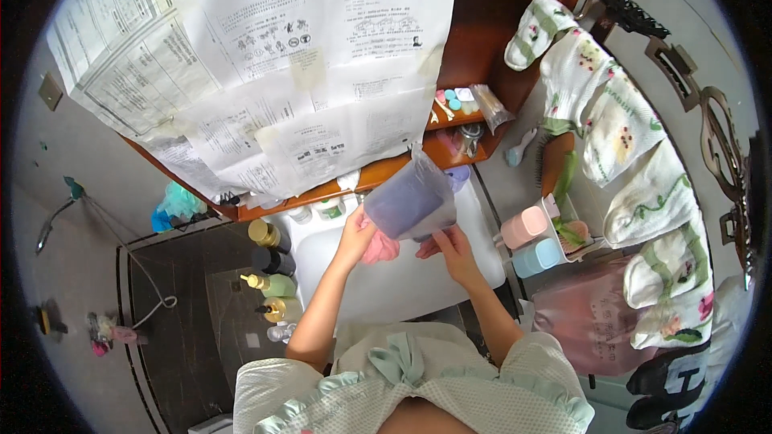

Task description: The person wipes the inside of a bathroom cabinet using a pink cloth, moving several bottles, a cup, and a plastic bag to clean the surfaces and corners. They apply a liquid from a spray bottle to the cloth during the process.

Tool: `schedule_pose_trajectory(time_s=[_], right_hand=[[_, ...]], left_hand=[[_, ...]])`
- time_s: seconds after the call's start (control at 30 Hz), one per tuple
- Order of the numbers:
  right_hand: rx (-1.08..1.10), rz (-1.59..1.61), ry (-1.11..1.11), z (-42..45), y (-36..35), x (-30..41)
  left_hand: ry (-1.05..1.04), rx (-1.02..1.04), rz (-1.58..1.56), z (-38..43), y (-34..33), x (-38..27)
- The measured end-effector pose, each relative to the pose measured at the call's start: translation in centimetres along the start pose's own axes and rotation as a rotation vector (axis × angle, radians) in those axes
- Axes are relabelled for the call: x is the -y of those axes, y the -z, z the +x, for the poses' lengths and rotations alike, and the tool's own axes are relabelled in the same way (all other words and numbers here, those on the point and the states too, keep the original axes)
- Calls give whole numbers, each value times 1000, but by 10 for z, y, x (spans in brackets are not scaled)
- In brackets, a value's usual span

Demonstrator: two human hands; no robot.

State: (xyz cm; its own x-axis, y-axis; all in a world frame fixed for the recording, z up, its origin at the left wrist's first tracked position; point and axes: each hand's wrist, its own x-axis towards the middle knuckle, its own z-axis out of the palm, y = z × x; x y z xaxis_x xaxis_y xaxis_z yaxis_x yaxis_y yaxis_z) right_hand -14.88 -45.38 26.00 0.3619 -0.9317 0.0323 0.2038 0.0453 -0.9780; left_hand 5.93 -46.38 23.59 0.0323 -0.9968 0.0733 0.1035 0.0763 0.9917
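A translucent plastic bag (443, 178) with a blue-purple flat item (401, 202) inside is held up over a white washbasin (338, 289). My left hand (354, 238) grips the bag's lower left edge. Bunched pink cloth (381, 249) hangs beside those fingers, below the bag; whether they also hold it is hard to tell. At the bag's lower right edge, my right hand (452, 248) pinches it between thumb and fingers. The bag covers the faucet area and part of the basin's back rim.
A wooden cabinet (386, 176) covered with printed paper sheets (289, 72) overhangs the basin. Pump bottles (278, 285) and jars line its left side. Pink (523, 224) and blue cups (537, 258) stand right, near hanging white socks (624, 132) and a pink bag (591, 319).
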Motion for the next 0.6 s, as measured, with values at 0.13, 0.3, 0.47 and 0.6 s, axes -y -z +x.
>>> schedule_pose_trajectory(time_s=[0.13, 0.3, 0.47, 0.6], right_hand=[[-56, -173, 162, 8, 2, 49], [-151, -459, 399, 13, -6, 111], [-267, -605, 548, 21, -20, 159], [-436, -633, 719, 34, -33, 208]], left_hand=[[-112, 24, 161, 2, 3, -53], [-290, -120, 443, 5, 0, -117], [-710, -82, 659, 12, -30, -182], [-844, -54, 646, 26, -57, -224]])
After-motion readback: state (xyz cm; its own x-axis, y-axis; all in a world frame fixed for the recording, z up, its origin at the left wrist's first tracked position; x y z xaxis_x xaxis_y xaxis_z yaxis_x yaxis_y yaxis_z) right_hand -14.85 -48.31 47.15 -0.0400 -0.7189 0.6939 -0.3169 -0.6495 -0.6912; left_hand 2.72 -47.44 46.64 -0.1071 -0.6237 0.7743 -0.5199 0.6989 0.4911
